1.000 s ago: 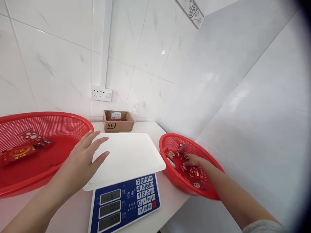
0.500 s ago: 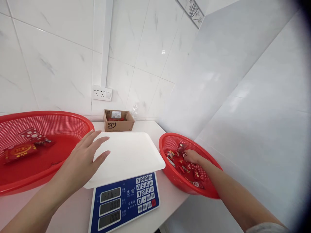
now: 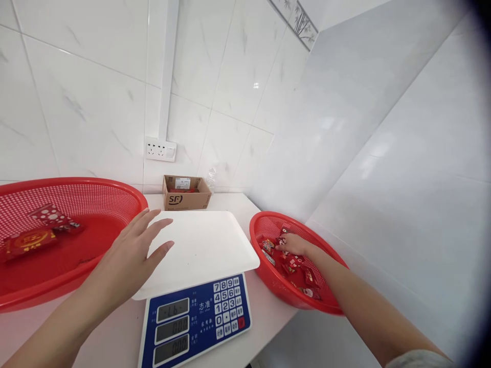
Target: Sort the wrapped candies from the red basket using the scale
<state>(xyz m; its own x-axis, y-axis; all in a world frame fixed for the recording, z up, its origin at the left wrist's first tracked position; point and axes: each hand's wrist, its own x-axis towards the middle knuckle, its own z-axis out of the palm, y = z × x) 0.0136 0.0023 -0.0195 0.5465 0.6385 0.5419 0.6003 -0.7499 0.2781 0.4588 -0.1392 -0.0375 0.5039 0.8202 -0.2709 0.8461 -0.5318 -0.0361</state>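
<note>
In the head view my left hand (image 3: 141, 245) hovers over the left part of the white weighing pan (image 3: 207, 245), its fingers spread and holding nothing. The pan belongs to a blue digital scale (image 3: 199, 317) with a keypad and three small displays. To the right, my right hand (image 3: 294, 244) reaches into a red plastic basket (image 3: 264, 278). Its fingers are stretched over small, mostly red snack packets (image 3: 295, 261) and appear to touch them. The fingertips are small in view, and some packets are partly hidden beneath the hand.
A larger red basket (image 3: 115, 186) on the left holds several red packets (image 3: 32, 240). Behind the scale, a small cardboard box (image 3: 187, 201) and a clear plastic item (image 3: 211, 176) stand near the tiled wall. A white table (image 3: 264, 306) supports everything, with a wall on the right.
My right hand has shifted slightly left within the right basket, and its fingers look more stretched out. My left hand stays nearly still over the pan.
</note>
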